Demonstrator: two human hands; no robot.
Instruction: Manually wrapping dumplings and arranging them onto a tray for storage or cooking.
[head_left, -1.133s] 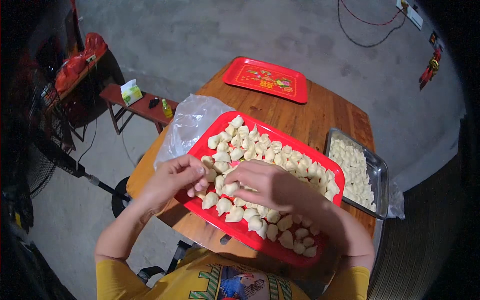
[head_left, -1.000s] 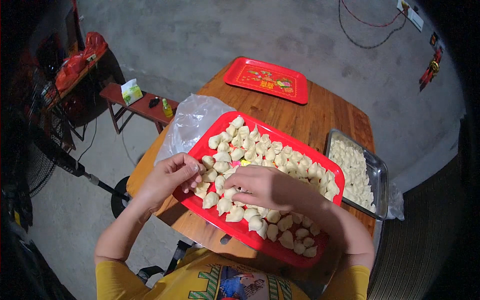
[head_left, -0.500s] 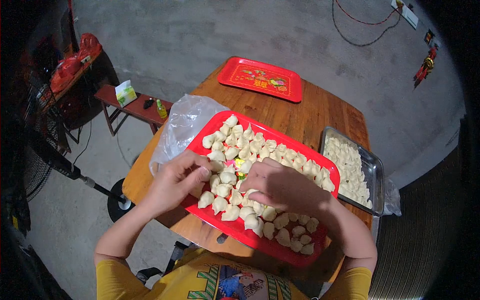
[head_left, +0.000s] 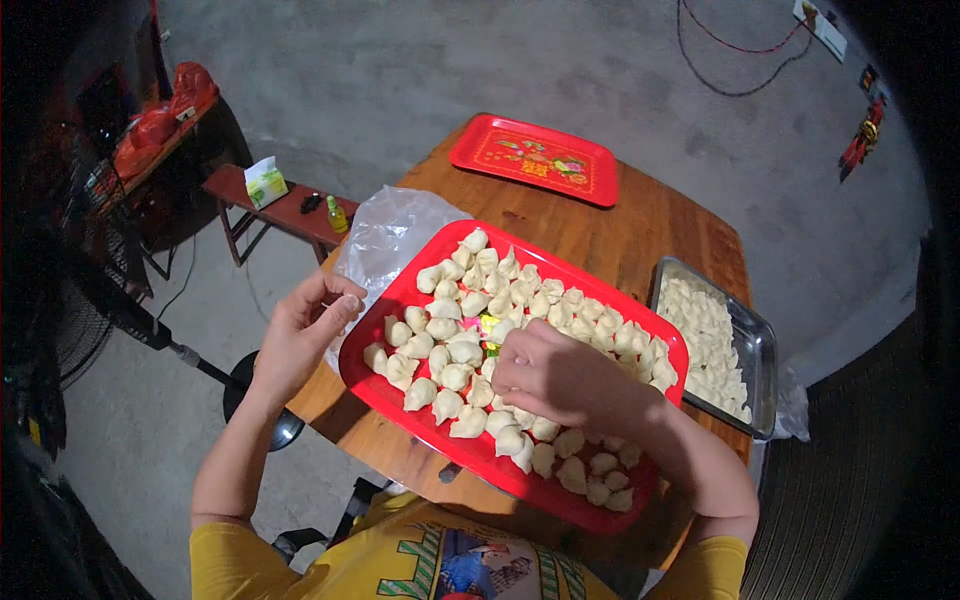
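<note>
A large red tray (head_left: 365, 340) on the wooden table holds many pale dumplings (head_left: 445, 360), placed close together. Just off the tray's left rim, beside a crumpled clear plastic bag, my left hand (head_left: 303, 330) is raised. Its thumb and bent fingers stand a little apart, and nothing shows between them. Over the middle of the tray, my right hand (head_left: 560, 375) has its fingers curled down among the dumplings. The back of that hand hides its fingertips and whatever they may hold. A little of the tray's printed pattern shows between the dumplings near it.
A patterned red tray (head_left: 540, 160) lies at the table's (head_left: 570, 235) far end. To the right, a metal pan (head_left: 757, 350) holds more dumplings. The clear plastic bag (head_left: 395, 235) sits at the left edge. A bench (head_left: 228, 186) and a standing fan (head_left: 140, 318) are on the left.
My left hand has moved left and up, off the dumplings and past the tray's rim. My right hand stays over the middle of the tray. The whole view has shifted slightly.
</note>
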